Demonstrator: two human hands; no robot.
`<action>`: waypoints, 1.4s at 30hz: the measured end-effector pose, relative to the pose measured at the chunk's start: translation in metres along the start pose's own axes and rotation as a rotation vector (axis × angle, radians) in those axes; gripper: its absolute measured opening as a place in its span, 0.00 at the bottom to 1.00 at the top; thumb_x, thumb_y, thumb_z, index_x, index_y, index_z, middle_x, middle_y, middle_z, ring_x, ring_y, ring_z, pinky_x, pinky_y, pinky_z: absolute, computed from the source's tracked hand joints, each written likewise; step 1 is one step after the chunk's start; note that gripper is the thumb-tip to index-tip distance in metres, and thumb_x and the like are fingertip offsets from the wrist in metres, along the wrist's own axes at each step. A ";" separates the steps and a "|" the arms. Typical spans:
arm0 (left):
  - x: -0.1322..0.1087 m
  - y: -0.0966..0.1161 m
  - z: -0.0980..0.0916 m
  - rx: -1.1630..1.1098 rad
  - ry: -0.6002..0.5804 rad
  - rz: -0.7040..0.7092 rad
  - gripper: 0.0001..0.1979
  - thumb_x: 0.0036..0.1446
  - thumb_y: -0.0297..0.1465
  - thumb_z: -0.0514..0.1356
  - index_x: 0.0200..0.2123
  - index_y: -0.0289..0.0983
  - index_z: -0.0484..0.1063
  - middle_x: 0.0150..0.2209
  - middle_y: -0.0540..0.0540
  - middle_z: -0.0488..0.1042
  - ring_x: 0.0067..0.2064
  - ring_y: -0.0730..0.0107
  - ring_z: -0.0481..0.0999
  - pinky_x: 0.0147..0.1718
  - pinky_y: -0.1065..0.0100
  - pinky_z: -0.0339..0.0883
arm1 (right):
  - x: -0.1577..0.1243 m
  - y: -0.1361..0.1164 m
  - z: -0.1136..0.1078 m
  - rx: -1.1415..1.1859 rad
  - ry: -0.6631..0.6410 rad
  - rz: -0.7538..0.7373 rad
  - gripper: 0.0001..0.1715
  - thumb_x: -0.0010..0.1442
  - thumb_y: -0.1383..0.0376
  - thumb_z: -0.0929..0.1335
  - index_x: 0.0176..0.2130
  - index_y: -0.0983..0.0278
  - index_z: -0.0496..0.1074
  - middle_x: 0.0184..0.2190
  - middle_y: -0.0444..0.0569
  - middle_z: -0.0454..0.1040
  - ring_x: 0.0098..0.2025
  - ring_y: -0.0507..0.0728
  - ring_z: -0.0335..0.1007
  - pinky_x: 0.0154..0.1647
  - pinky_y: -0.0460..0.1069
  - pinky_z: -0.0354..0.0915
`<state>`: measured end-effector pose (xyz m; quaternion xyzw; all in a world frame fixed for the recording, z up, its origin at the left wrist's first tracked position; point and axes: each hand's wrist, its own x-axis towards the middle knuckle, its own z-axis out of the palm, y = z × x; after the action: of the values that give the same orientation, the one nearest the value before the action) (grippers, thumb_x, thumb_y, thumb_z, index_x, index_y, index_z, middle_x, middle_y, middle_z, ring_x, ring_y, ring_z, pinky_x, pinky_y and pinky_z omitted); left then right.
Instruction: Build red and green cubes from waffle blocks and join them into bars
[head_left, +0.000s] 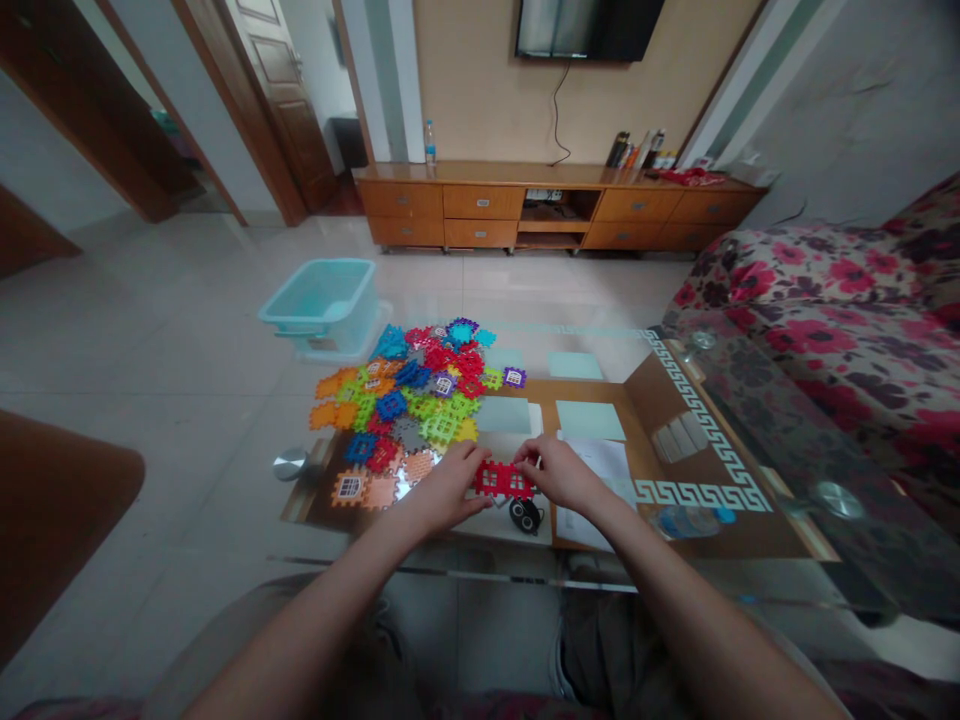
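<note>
In the head view, the left hand (452,490) and right hand (561,472) each pinch an end of the red window pieces (504,480), seemingly two joined, above the near side of the glass bench (697,495), right of a heap of coloured pieces (442,415), with a light-blue tub (351,315) at far left.

A home's living room: a flat television (589,28) hangs on the wall (480,95) above a long wooden cabinet (484,203), a flower-patterned sofa (840,275) stands at right, and a panelled door (279,85) stands open.
</note>
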<state>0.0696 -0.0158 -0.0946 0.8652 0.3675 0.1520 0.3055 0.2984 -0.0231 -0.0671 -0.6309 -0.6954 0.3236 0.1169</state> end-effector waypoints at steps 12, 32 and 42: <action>0.001 0.001 -0.008 0.079 -0.030 0.003 0.16 0.57 0.32 0.64 0.48 0.38 0.68 0.49 0.41 0.67 0.53 0.56 0.67 0.54 0.59 0.63 | 0.000 0.004 0.002 -0.115 0.073 0.015 0.12 0.64 0.68 0.64 0.45 0.66 0.75 0.39 0.54 0.78 0.38 0.57 0.73 0.40 0.48 0.60; 0.002 -0.002 0.003 0.051 -0.025 0.105 0.13 0.62 0.35 0.62 0.49 0.39 0.74 0.44 0.42 0.70 0.47 0.60 0.70 0.47 0.61 0.66 | -0.010 -0.005 -0.002 -0.113 -0.084 -0.221 0.17 0.51 0.71 0.77 0.43 0.66 0.79 0.41 0.53 0.75 0.43 0.59 0.73 0.45 0.49 0.65; 0.003 -0.003 0.004 0.107 -0.048 0.093 0.11 0.63 0.35 0.61 0.47 0.38 0.75 0.45 0.42 0.70 0.46 0.61 0.70 0.46 0.63 0.66 | -0.012 -0.002 0.000 -0.124 -0.097 -0.291 0.07 0.55 0.65 0.76 0.38 0.62 0.82 0.36 0.49 0.69 0.38 0.57 0.69 0.40 0.48 0.61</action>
<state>0.0717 -0.0140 -0.0991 0.8998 0.3270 0.1252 0.2602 0.2986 -0.0348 -0.0629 -0.5132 -0.8029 0.2896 0.0897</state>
